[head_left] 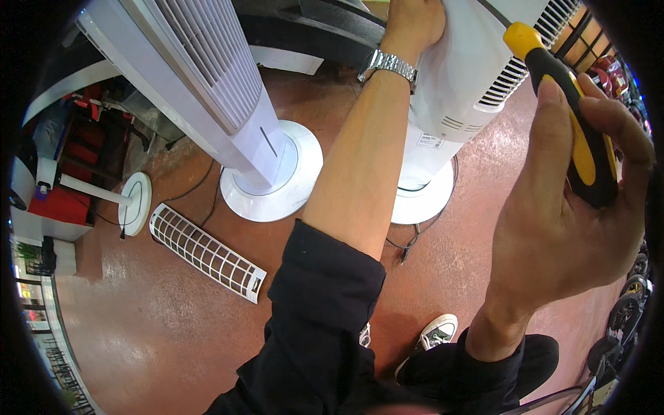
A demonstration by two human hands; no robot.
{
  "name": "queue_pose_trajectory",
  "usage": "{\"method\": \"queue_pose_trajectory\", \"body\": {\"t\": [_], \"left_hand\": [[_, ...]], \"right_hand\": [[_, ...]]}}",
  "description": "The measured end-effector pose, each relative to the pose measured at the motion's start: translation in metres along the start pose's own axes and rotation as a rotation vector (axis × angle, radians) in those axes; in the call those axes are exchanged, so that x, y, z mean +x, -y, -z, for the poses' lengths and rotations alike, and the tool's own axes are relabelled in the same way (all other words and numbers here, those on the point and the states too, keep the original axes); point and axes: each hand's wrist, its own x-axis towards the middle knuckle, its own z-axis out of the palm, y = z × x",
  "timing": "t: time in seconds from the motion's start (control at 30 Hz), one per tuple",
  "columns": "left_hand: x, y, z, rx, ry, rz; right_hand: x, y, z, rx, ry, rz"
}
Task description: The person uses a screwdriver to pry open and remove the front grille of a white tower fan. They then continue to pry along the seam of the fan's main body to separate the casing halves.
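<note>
In my right hand (pixel 564 228) is a screwdriver (pixel 577 131) with a yellow and black handle, my fingers wrapped round it. Its metal shaft points up and left, over the white tower fan (pixel 449 90) on the right; the tip lies out of view. My left hand (pixel 418 21), below which a silver watch (pixel 389 66) circles the wrist, reaches up against that fan's side. Its fingers are hidden, so I cannot tell what they grip. Dark vent slots run down the fan's right side, and its round white base rests on the floor.
Another white tower fan (pixel 228 104) stands to the left on a round base. A white grille panel (pixel 207 252) lies on the reddish floor (pixel 166 325). Power cords (pixel 415 238) trail near the bases. A small white stand (pixel 135 200) is at far left; wheels (pixel 626 304) line the right edge.
</note>
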Motion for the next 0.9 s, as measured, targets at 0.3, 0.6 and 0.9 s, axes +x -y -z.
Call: {"method": "queue_pose_trajectory", "body": {"t": [0.3,0.6,0.9], "left_hand": [[-0.002,-0.004,-0.001,0.004,0.007,0.003],[-0.002,0.002,-0.001,-0.087,0.022,-0.003],[-0.007,0.004,-0.007,0.034,-0.034,-0.107]], "right_hand": [[0.007,0.009,-0.004,-0.096,-0.015,-0.024],[0.011,0.02,-0.027,-0.031,0.064,-0.107],[0.01,0.008,-0.034,0.039,0.016,0.064]]}}
